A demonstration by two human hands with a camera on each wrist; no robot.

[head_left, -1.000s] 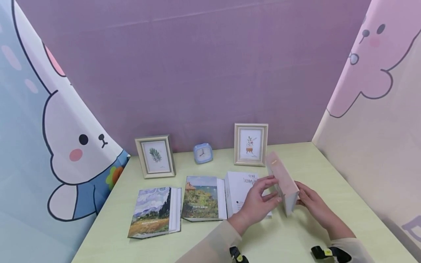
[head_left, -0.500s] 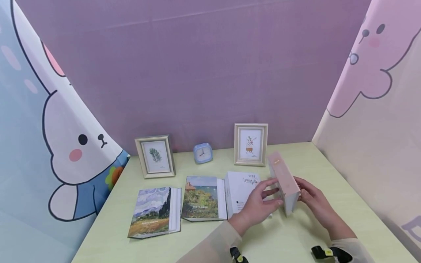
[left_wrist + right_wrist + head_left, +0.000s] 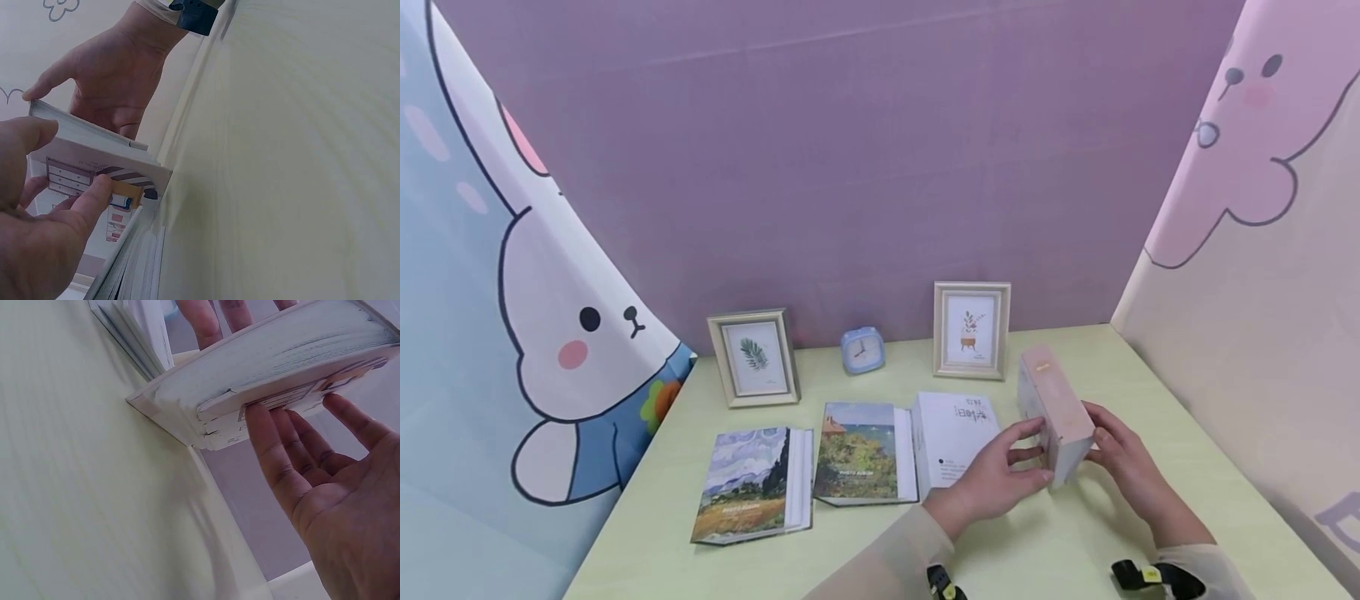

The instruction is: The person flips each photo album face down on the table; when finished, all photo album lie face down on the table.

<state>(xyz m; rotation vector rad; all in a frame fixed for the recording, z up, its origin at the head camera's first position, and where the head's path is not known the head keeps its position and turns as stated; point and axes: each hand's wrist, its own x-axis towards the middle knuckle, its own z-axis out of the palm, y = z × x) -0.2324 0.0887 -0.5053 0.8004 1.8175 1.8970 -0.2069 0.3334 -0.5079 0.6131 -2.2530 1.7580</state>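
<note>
A thick photo album with a pink spine (image 3: pixel 1051 396) stands on its edge at the table's right, spine facing up toward the head camera. My left hand (image 3: pixel 988 479) holds its left cover with thumb and fingertips. From the other side my right hand (image 3: pixel 1131 471) holds it, thumb near the spine's front end. The left wrist view shows printed drawings on the cover (image 3: pixel 94 162) under my left fingers. In the right wrist view the page block (image 3: pixel 262 369) shows between the covers, with my right fingertips against the lower cover. Part of the right fingers is hidden in the head view.
Left of it lie a white-covered album (image 3: pixel 951 433), an album with a seaside picture (image 3: pixel 857 454) and one with a wheat-field picture (image 3: pixel 745 479). Behind stand a leaf picture frame (image 3: pixel 755 358), a blue clock (image 3: pixel 862 350) and a potted-plant frame (image 3: pixel 972 331).
The pink-spined album has shifted slightly right and turned, so more of its spine shows. Both hands have moved along with it. More of the white-covered album is now uncovered.
</note>
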